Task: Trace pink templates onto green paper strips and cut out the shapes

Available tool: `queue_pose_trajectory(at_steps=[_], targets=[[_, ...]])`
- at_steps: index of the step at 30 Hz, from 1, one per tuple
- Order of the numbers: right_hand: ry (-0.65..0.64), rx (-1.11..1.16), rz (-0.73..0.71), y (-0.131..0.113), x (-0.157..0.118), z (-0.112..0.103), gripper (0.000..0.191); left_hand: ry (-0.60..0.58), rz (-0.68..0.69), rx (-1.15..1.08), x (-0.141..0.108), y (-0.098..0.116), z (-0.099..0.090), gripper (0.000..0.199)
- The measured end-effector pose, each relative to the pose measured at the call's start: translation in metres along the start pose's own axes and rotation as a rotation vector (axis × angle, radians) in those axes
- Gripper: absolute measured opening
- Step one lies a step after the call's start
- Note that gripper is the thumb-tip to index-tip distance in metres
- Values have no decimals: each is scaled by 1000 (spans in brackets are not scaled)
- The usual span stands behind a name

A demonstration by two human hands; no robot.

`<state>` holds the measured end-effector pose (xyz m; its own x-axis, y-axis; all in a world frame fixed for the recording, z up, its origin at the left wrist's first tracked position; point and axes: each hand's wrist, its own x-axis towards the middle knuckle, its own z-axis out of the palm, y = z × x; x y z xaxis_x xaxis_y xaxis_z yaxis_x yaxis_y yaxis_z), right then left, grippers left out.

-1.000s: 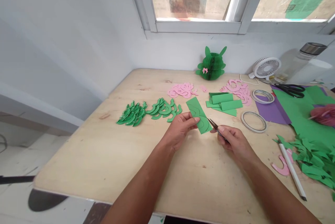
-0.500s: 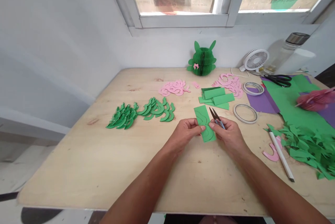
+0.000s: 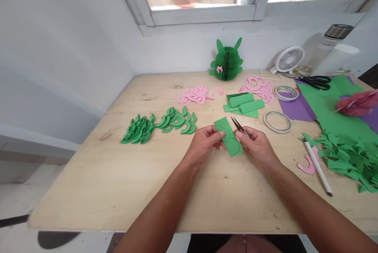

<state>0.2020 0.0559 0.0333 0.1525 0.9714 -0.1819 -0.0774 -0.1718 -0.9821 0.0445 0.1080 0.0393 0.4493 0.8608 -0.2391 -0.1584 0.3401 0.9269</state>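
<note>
My left hand (image 3: 207,139) pinches a green paper strip (image 3: 232,142) between thumb and fingers. A curved outline is drawn on the strip, which tilts over the tabletop. My right hand (image 3: 255,142) is closed around a small pair of scissors (image 3: 238,125), its dark blades pointing up and to the left beside the strip's right edge. Most of the scissors' handle is hidden in the palm. Just beyond the hands lie folded green paper strips (image 3: 246,105). Curved green cut-outs (image 3: 177,121) rest to the left, beside another heap of green cut-outs (image 3: 138,129).
Pink cut-outs (image 3: 195,95) and a green paper figure (image 3: 227,64) stand farther back. Tape rolls (image 3: 277,122), black scissors (image 3: 315,82), a white fan (image 3: 288,60) and a bottle (image 3: 321,52) are at right. A white pen (image 3: 318,166) lies beside green scraps (image 3: 351,162).
My left hand's grip has shifted up the green strip, and the strip is tilted more. My right thumb has come off the strip's edge, with the scissors still in that hand. The view has shifted slightly.
</note>
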Motion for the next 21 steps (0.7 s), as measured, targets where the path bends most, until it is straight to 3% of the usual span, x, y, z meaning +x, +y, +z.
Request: queue_pose_trajectory(at_steps=[8, 21], targets=[[98, -2, -49, -2, 0, -1, 45, 92, -66, -181, -1, 5, 1, 32], [3, -58, -6, 0, 0, -2, 44, 91, -70, -275, 0, 7, -3, 32]])
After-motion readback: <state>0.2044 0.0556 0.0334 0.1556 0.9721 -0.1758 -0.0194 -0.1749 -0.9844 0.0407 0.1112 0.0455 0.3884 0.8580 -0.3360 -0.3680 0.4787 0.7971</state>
